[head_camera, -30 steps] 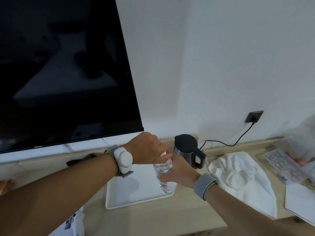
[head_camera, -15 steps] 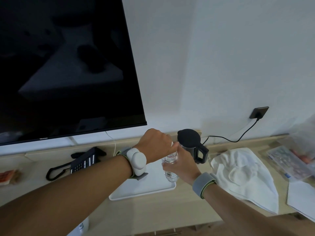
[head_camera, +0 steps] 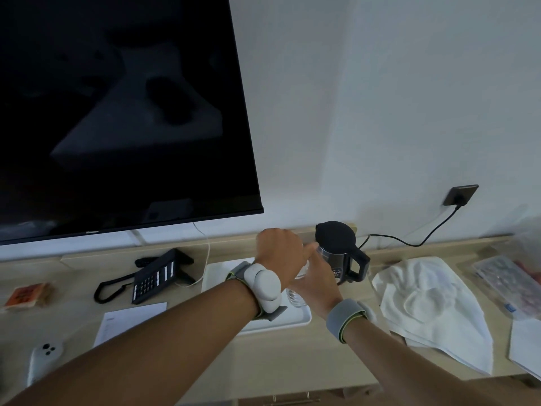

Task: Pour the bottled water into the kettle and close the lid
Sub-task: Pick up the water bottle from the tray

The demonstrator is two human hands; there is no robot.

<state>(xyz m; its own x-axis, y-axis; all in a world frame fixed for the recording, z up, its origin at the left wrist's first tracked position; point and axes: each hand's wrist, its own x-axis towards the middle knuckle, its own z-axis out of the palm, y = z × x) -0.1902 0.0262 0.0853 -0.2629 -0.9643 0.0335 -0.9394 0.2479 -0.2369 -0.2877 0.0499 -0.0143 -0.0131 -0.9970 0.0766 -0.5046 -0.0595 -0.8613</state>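
Note:
A clear plastic water bottle [head_camera: 296,298] stands upright over the white tray [head_camera: 295,319]. My right hand [head_camera: 317,276] wraps around the bottle's body. My left hand [head_camera: 279,253] is closed over the bottle's top, hiding the cap. Just behind and to the right stands a black electric kettle [head_camera: 339,253] with its lid down and its handle facing right. Only the bottle's lower part shows between my wrists.
A black desk phone [head_camera: 155,278] sits left of the tray, with a sheet of paper [head_camera: 128,322] and a white remote [head_camera: 44,360] nearer me. A white cloth [head_camera: 430,306] lies right of the kettle. The kettle's cord runs to a wall socket [head_camera: 461,194]. A large dark television [head_camera: 117,112] hangs above.
Both hands and the bottle now sit closer to the kettle. The camera has tilted, so the phone, the paper and the remote come into view.

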